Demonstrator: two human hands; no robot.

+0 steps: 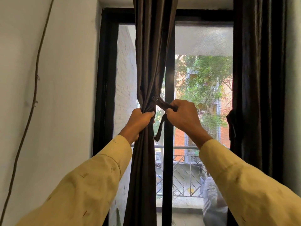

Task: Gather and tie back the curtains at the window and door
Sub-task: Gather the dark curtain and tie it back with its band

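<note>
Currently mid-tie on the middle curtain (151, 62): it's gathered into a narrow bundle in front of the window frame (105, 79), and the left hand (140, 123) has its fist wrapped round that bundle. Right hand (184, 115) is clenched on the tie-back strap (160, 102), drawn taut rightward off the bundle; its loose end (160, 128) dangles below, so by my read no knot yet. Right-side curtain (259, 79) hangs bunched at the frame edge; something dark juts from its side, can't tell if that's a tie. Remaining, I'd say: wrap, knot, release, then check that one. Any other door or window is out of view.
</note>
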